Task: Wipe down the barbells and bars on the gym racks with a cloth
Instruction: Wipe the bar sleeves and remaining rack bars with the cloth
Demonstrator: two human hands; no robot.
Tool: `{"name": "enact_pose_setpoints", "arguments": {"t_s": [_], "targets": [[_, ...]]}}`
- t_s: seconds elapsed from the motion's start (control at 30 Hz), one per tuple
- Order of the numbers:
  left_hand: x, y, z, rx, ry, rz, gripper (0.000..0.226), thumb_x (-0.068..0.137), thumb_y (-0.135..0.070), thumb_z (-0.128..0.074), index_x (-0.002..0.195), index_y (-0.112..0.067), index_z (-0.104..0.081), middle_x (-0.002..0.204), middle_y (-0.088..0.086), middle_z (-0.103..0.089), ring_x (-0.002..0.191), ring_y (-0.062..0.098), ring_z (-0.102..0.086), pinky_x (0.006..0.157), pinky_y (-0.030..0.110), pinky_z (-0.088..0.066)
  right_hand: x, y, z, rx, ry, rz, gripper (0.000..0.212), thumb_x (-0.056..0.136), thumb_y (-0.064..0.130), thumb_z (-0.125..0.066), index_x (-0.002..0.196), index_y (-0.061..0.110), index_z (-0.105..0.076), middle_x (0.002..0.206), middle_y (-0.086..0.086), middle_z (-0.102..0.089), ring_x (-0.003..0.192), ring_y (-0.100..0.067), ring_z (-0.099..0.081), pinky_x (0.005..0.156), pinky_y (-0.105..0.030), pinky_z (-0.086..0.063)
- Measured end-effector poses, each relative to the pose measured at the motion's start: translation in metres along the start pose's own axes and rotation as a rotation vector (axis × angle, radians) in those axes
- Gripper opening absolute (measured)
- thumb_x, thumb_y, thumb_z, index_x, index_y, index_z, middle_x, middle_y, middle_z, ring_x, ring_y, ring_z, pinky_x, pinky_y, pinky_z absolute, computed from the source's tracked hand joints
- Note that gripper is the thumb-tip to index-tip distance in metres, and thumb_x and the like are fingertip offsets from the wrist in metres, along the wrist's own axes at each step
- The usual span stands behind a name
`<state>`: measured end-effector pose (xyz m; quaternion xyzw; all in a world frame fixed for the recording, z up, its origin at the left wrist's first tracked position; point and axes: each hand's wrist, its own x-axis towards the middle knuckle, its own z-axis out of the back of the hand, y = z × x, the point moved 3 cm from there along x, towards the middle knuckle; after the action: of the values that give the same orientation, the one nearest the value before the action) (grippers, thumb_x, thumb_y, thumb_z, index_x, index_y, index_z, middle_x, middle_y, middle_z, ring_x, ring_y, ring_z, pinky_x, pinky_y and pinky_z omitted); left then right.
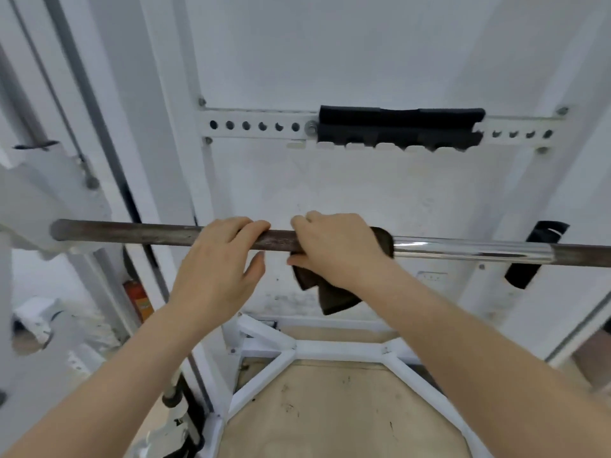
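Barbell [132, 231], wiping in progress: left hand [221, 256] curls its fingers over the dull shaft to steady it, right hand [334, 246] just beside it clamps the dark cloth [334, 299] round the bar, and the next move likely calls for sliding the cloth toward the chrome section [469, 249] beyond the right hand.

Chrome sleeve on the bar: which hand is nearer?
Right. The right hand grips the cloth around the bar, just beside the chrome sleeve; the left hand holds the bar farther along, on the right hand's other side.

Dark rusty bar [139, 232] lies level, chrome sleeve rightward; dark cloth [330, 292] drapes over it
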<state>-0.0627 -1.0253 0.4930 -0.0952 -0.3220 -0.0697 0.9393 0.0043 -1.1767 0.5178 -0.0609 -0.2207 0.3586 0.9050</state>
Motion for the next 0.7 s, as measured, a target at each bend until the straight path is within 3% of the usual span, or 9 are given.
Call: {"name": "enact_pose_setpoints", "arguments": {"t_s": [0.13, 0.23, 0.3, 0.4, 0.57, 0.63, 0.7], "targets": [[0.015, -0.020, -0.002, -0.025, 0.013, -0.071, 0.044, 0.080, -0.015, -0.051, 0.123, -0.015, -0.060, 0.116, -0.001, -0.061, 0.104, 0.027, -0.057, 0.088, 0.048, -0.048, -0.044, -0.036, -0.004, 0.005, -0.211, -0.021, 0.033, 0.091, 0.048, -0.056, 0.109, 0.020, -0.058, 0.088, 0.002, -0.058, 0.070, -0.021, -0.056, 0.062, -0.033, -0.032], [0.026, -0.049, -0.013, -0.044, 0.048, -0.155, 0.045, 0.079, -0.018, -0.045, 0.122, -0.015, -0.060, 0.111, -0.003, -0.063, 0.099, 0.024, -0.059, 0.089, 0.044, -0.047, -0.107, -0.120, -0.007, -0.069, -0.152, -0.238, 0.030, 0.085, 0.049, -0.063, 0.090, 0.020, -0.060, 0.078, 0.003, -0.058, 0.065, -0.023, -0.057, 0.060, -0.033, -0.035], [0.027, -0.066, -0.023, 0.027, 0.071, -0.190, 0.043, 0.084, -0.030, -0.040, 0.121, -0.018, -0.058, 0.107, -0.005, -0.064, 0.096, 0.023, -0.060, 0.092, 0.044, -0.043, -0.149, -0.175, -0.004, -0.111, -0.069, -0.447, 0.024, 0.080, 0.038, -0.072, 0.086, 0.017, -0.060, 0.076, 0.001, -0.056, 0.066, -0.026, -0.057, 0.063, -0.037, -0.044], [0.030, -0.079, -0.034, 0.120, 0.068, -0.181, 0.043, 0.089, -0.045, -0.031, 0.115, -0.023, -0.057, 0.093, -0.006, -0.061, 0.085, 0.023, -0.059, 0.083, 0.042, -0.040, -0.160, -0.181, -0.005, -0.110, -0.081, -0.594, 0.015, 0.079, 0.025, -0.068, 0.085, 0.014, -0.063, 0.078, -0.003, -0.057, 0.071, -0.031, -0.058, 0.069, -0.038, -0.043], [0.044, -0.087, -0.040, 0.157, 0.062, -0.176, 0.053, 0.095, -0.049, -0.021, 0.093, -0.017, -0.063, 0.068, 0.002, -0.057, 0.059, 0.030, -0.056, 0.057, 0.036, -0.041, -0.074, -0.047, -0.015, 0.056, -0.270, -0.344, 0.029, 0.067, 0.029, -0.066, 0.092, 0.016, -0.062, 0.085, -0.004, -0.058, 0.077, -0.028, -0.057, 0.078, -0.041, -0.040], [0.046, -0.086, -0.039, 0.139, 0.065, -0.167, 0.053, 0.095, -0.049, -0.019, 0.091, -0.020, -0.063, 0.065, 0.000, -0.056, 0.057, 0.028, -0.056, 0.052, 0.035, -0.041, -0.077, -0.046, -0.010, 0.088, -0.279, -0.245, 0.035, 0.068, 0.025, -0.060, 0.101, 0.014, -0.062, 0.088, -0.004, -0.058, 0.078, -0.027, -0.056, 0.078, -0.039, -0.041], [0.047, -0.084, -0.037, 0.096, 0.072, -0.149, 0.049, 0.095, -0.048, -0.021, 0.094, -0.023, -0.063, 0.068, -0.002, -0.056, 0.061, 0.027, -0.056, 0.055, 0.034, -0.040, -0.105, -0.085, -0.008, 0.072, -0.235, -0.278, 0.040, 0.071, 0.018, -0.056, 0.111, 0.015, -0.061, 0.094, -0.003, -0.060, 0.084, -0.027, -0.058, 0.081, -0.039, -0.041]]}}
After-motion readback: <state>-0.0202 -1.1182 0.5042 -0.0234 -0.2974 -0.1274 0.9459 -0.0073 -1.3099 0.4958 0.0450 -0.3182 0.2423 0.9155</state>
